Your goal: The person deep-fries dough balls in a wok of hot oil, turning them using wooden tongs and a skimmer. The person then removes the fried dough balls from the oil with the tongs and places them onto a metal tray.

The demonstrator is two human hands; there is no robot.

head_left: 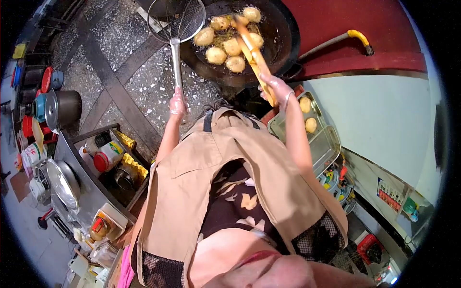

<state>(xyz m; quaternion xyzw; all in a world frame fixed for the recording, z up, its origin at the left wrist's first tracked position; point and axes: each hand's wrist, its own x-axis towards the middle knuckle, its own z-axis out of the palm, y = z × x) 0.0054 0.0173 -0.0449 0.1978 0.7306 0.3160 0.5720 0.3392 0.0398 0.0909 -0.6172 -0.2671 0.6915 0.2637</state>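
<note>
My left hand point(177, 102), in a clear plastic glove, is closed around the metal handle of a wire-mesh skimmer point(175, 30). The skimmer's round basket hangs beside the left rim of a dark wok point(283, 36). My right hand point(277, 90), gloved too, grips light wooden tongs point(253, 52) that reach over the wok. Their darkened tips are at one of the pale golden dough balls point(239, 20); whether they pinch it, I cannot tell. Several similar balls point(232, 46) lie in the oil. Near my right forearm, a metal tray point(322, 145) holds two golden balls point(306, 104).
A metal bar with a yellow end point(357, 34) sticks out over the red surface right of the wok. At the left are a large grey pot point(67, 109), a cart point(86, 163) with a red-lidded jar point(106, 157), and a shiny metal bowl point(64, 185). The floor is speckled stone point(139, 91).
</note>
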